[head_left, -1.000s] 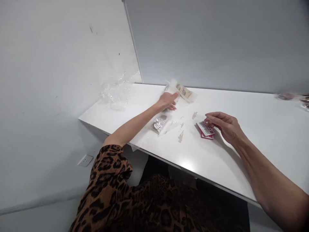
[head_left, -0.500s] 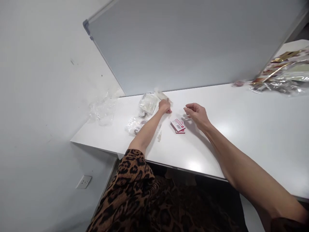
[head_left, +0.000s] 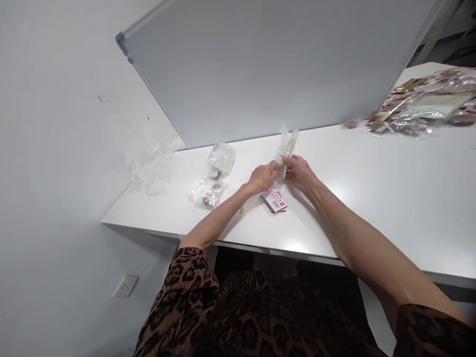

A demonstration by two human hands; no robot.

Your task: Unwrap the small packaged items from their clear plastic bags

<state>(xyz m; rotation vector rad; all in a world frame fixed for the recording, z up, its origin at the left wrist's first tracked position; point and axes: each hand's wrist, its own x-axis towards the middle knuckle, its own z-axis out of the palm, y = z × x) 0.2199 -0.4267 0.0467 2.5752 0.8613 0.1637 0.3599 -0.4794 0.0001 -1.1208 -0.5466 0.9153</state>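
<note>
Left hand (head_left: 263, 177) and right hand (head_left: 299, 171) pinching a clear packet (head_left: 287, 147) above red cards (head_left: 274, 201), packet contents indistinct, both grips pressed together

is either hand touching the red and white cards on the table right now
No, both the left hand and the right hand pinch a clear bag held upright, above the cards.

Small clear plastic bag (head_left: 287, 145), thin & see-through, stood nearly upright, pinched at its lower end betw. both my hands, top end free & pointing up-back. It hung above the white surface (head_left: 372, 198), just behind the red-white cards (head_left: 274, 201). Contents too blurred to tell.
</note>
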